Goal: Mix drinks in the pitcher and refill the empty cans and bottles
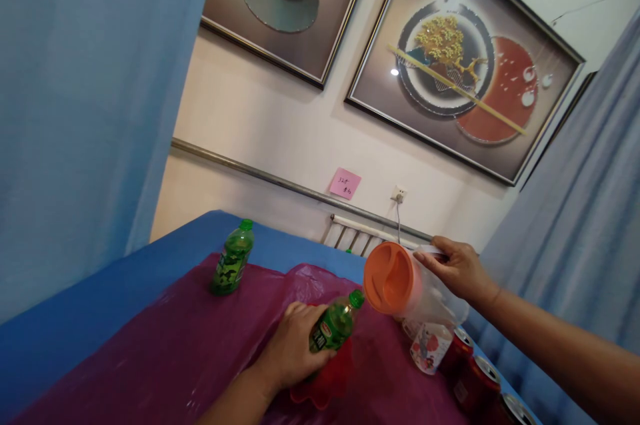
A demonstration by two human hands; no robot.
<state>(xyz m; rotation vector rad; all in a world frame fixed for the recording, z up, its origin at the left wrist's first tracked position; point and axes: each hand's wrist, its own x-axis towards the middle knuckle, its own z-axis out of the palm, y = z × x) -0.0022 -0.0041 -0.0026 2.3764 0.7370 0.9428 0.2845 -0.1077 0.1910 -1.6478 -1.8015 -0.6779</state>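
My left hand (293,345) is wrapped round a green-labelled bottle (337,323) with a green cap, tilted to the right above a red scalloped dish (323,388). My right hand (460,268) grips the handle of a clear plastic pitcher (435,298). The pitcher is tilted, its orange lid (390,278) facing left near the bottle's cap. A second green bottle (234,258) stands upright at the left. Below the pitcher is a cup (431,347) with a red and grey print.
Dark red cans (477,385) line the right edge of the table. A purple plastic sheet (175,338) covers part of the blue tabletop (60,325). Blue curtains (90,91) hang on both sides. A metal rail (270,178) and radiator (357,235) are behind.
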